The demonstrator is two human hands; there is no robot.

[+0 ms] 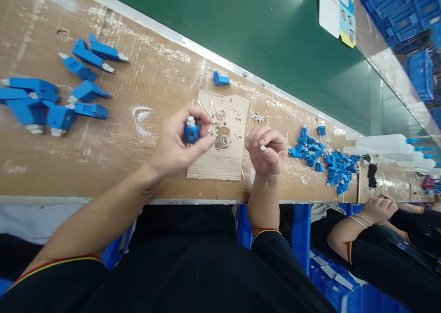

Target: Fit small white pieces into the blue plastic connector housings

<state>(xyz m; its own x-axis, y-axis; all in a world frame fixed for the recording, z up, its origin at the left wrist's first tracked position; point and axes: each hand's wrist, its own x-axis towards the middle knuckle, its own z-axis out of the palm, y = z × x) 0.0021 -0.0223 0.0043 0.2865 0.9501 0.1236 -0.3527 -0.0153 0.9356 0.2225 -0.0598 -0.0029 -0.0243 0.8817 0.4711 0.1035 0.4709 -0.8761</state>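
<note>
Now the left hand [174, 145] is clamping its fingers around a blue, boxy plastic block [191, 133], white tip [190, 120] farthest from the body; well rightward, the right hand's [270, 154] fingers are pinching a small white piece [263, 148].

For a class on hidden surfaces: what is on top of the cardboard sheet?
On the cardboard sheet are yellowish sticks, dark stains and a shiny round patch. The left hand covers part of its left side; what's there cannot be seen.

Head-worn view, forward and down
</note>
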